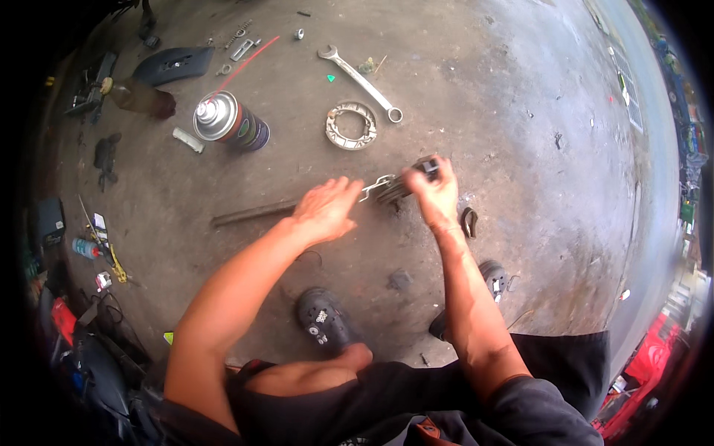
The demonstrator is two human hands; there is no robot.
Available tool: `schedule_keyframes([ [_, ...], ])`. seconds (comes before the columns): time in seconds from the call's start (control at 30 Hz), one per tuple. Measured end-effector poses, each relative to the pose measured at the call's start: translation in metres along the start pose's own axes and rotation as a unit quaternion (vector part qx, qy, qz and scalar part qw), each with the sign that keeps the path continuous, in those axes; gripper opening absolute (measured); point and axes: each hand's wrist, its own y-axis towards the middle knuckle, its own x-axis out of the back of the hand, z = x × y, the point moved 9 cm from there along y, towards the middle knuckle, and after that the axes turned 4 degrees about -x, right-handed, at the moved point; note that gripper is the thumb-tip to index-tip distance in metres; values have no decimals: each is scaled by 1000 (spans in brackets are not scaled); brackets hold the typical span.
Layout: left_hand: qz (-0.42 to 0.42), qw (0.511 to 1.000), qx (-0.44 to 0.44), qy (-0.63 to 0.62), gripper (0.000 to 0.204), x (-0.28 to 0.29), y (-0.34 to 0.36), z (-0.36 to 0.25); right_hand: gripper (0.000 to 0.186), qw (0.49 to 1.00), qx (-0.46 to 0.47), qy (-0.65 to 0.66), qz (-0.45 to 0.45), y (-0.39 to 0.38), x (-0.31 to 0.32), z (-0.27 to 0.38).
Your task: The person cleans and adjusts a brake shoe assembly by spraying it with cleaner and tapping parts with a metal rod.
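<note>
My right hand (436, 195) is closed on a dark, blocky metal part (428, 169), thumb and fingers around its upper end. The part's lower left end looks ridged and is blurred. A short shiny metal link (377, 186) lies between that part and my left hand (325, 210). My left hand is palm down with fingers stretched toward the link, over a long dull metal bar (254, 215). Whether the palm touches the bar is hidden. Just beyond both hands lies a ring-shaped pair of brake shoes (351, 140). A combination wrench (362, 83) rests farther off.
A spray can (242, 129) with a red straw stands at left, near a bottle of dark liquid (143, 99) and a curved black part (175, 64). A spring (239, 31) lies at the back. A small dark loop (468, 222) sits beside my right wrist; my clogs (322, 318) are below.
</note>
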Motion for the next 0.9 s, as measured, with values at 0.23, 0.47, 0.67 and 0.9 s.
schedule_keyframes([
  [0.23, -17, 968, 200, 149, 62, 20, -112, 111, 60, 997, -55, -10, -46, 17, 39, -13],
  [0.47, 12, 933, 286, 220, 45, 11, -177, 151, 43, 995, 81, -39, 34, 12, 20, 8],
  [0.67, 115, 960, 249, 60, 39, -30, -180, 115, 39, 995, 56, -8, -88, 26, 39, -18],
  [0.9, 8, 968, 241, -76, 33, -49, -207, 41, 36, 992, -30, 78, -95, 46, 53, 9],
])
